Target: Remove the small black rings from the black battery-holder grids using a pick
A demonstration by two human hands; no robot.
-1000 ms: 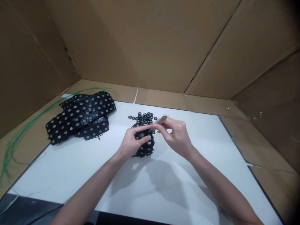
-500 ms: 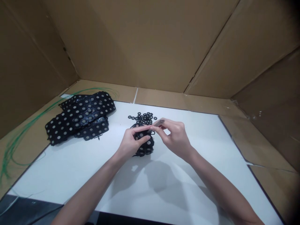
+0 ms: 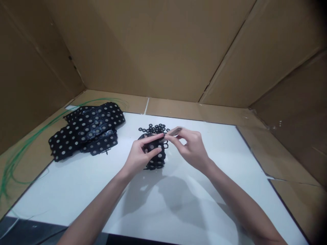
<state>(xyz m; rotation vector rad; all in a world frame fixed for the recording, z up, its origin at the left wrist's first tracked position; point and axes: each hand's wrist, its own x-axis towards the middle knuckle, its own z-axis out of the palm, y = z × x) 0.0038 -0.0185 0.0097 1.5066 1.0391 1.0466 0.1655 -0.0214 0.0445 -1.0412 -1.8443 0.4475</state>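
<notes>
Brown cardboard walls on three sides; white board over cardboard floor; dark strip at near edge.

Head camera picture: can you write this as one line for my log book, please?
left hand: holds black dotted mesh | right hand: pinches slim grey tool | beyond: small black rings

Slim grey tool tilted further upward in the right hand, black perforated strip raised slightly by the left hand, camera view shifted slightly
</notes>
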